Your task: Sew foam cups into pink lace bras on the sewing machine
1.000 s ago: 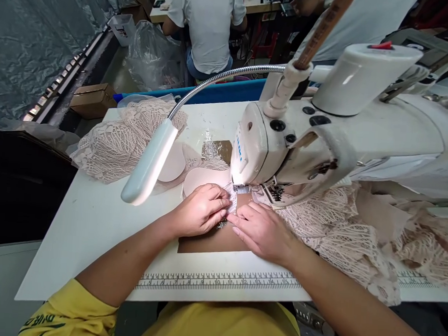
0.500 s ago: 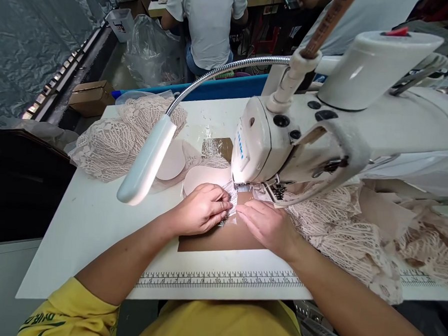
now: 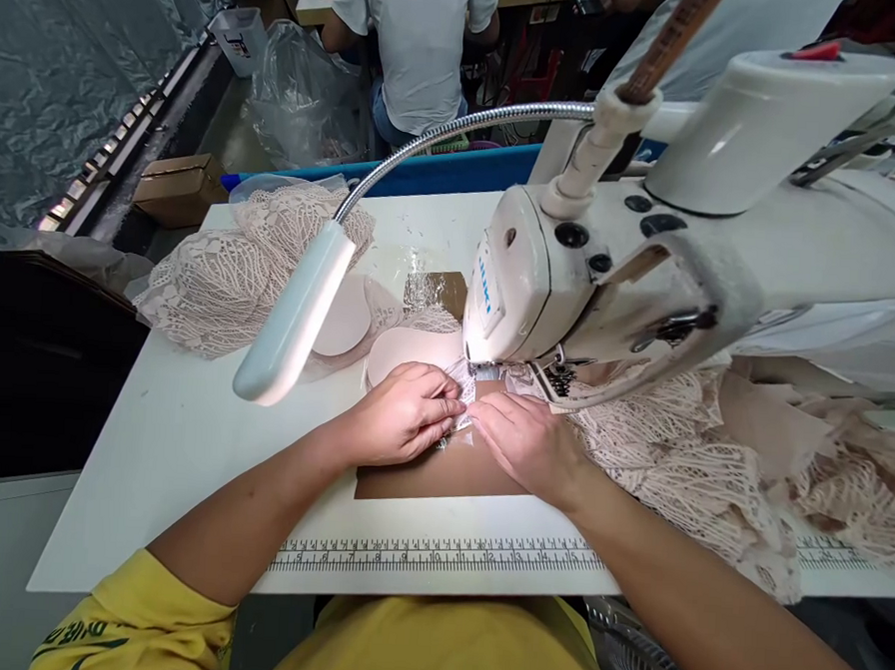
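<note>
White counter [image 3: 186,461] fills the foreground, with a printed measuring scale [image 3: 436,554] along its near edge; behind it, a co-worker in a white shirt [image 3: 417,53] sits facing away. A sewing machine [image 3: 526,269] stands at the right, a lamp [image 3: 295,312] curving out to its left. Lace piece [image 3: 461,374] lies beneath the machine head, just in front of the needle area, with a pale cup pad [image 3: 409,353] beside it. Left hand [image 3: 409,413] is nearly closed, thumb and fingertips drawn together on the lace. Right hand [image 3: 528,434] has its fingers bent and bunched, tips at the lace's right edge; whether it pinches the fabric cannot be told. Brown sheet [image 3: 440,480] lies below both hands. Lace heaps rest at far left [image 3: 210,288] and right [image 3: 681,467].

Compared with one second ago, the right hand's fingers are gathered closer and farther forward, no longer reaching toward the left thumb. Left hand position is largely unchanged.
</note>
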The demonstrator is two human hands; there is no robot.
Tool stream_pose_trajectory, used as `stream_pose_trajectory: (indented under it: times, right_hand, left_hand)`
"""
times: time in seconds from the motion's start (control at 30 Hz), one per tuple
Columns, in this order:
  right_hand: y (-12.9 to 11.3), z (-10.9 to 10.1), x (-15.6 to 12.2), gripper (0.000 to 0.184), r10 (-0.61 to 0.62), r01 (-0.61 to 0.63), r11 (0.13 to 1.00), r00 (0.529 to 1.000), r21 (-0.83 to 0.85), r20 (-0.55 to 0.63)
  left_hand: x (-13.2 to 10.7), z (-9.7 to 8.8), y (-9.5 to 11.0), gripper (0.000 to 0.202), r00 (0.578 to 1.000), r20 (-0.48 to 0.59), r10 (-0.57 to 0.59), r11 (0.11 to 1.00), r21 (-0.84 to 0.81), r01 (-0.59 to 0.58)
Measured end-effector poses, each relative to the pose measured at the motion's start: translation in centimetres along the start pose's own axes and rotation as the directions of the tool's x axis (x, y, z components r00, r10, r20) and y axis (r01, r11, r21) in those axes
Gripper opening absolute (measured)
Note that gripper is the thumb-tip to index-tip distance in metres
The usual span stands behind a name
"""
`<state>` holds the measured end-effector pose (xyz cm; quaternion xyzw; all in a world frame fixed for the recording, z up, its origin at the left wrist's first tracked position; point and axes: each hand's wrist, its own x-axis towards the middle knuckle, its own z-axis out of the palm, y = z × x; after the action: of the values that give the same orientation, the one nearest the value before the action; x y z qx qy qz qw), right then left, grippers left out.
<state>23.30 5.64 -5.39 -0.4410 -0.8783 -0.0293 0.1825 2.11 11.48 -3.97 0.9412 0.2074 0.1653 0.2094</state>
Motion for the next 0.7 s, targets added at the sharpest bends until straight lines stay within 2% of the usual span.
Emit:
stream_pose_trajectory:
  times: [0.2,0.43,0.7]
  right_hand:
    - [0.2,-0.1,-0.1,0.026,-0.055,0.055,0.998,0.998,0.026,0.010]
    - [0.4,-0.2,-0.4,0.026,-0.060,0.058,0.996,0.998,0.074,0.033]
    - [0.5,-1.4,-0.8,0.023,-0.065,0.059,0.996,0.993,0.064,0.097]
  left_hand:
    - [0.0,-0.1,-0.2,0.027,1.000,-0.004,0.008,0.999,-0.031,-0.008]
    - [0.0,-0.3,-0.3,0.030,1.000,-0.003,0.008,0.999,-0.038,-0.008]
    - [0.0,-0.5,-0.5,0.041,1.000,0.019,0.006,1.000,0.003,-0.006]
